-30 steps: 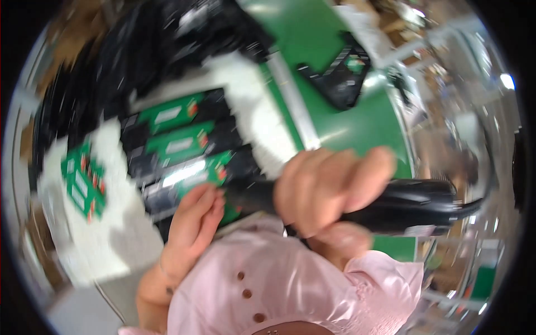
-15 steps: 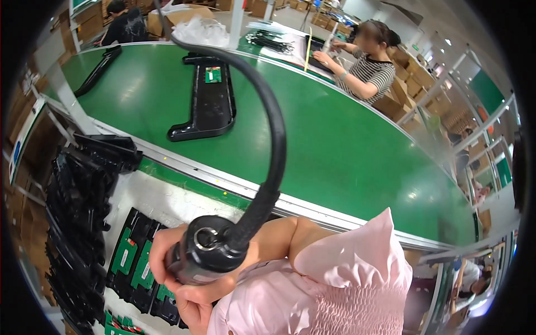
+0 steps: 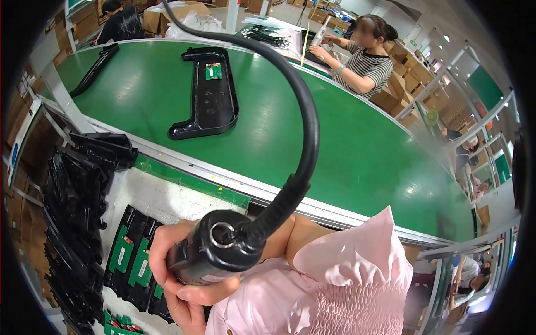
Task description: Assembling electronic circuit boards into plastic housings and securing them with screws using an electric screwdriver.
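A black electric screwdriver [image 3: 215, 245] with a metal hanging ring and a thick cable stands in the lower middle, leaning slightly. My right hand [image 3: 167, 254] is wrapped round its body. Below it my left hand [image 3: 187, 312] shows only in part; its fingers are mostly hidden under the right hand and the tool. Just left of both hands lie several black plastic parts with green circuit boards [image 3: 141, 268] on them. The tip of the screwdriver is hidden.
A pile of black plastic housings [image 3: 72, 195] stands at the left. On the green conveyor belt [image 3: 279, 128] lie a long black housing with a small circuit board [image 3: 213, 71] and another black part [image 3: 95, 70]. Across it, a person in a striped shirt [image 3: 365, 67] works.
The screwdriver's top and its cable have swung to the right, while my right hand keeps its grip. The view has shifted slightly. Across the belt, the person's hands have moved a little.
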Available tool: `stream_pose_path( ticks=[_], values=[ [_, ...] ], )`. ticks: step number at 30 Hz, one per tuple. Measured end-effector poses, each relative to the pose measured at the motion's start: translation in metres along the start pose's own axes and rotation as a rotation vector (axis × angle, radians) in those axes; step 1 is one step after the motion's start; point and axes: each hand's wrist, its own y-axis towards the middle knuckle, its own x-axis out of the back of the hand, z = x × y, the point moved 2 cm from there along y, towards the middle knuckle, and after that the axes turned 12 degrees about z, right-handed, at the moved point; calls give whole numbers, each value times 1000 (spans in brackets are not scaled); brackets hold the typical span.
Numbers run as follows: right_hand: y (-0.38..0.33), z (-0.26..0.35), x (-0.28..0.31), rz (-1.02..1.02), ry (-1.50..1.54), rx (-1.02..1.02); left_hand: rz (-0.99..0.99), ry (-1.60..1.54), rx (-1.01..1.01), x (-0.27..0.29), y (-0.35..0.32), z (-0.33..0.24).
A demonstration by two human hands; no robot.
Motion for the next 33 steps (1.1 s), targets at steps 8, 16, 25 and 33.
stream_pose_path(
  ticks=[8,16,25,33],
  values=[
    [-6,4,-2,-8,14,150,-16,87,170,22,11,16],
    [-2,1,-8,-117,161,-3,-99,-231,286,-18,10,-6],
    [3,-16,5,-130,180,211,-104,-798,352,0,17,-8],
    [1,-21,10,-162,-16,54,53,-1043,463,-45,18,-21]
  ],
)
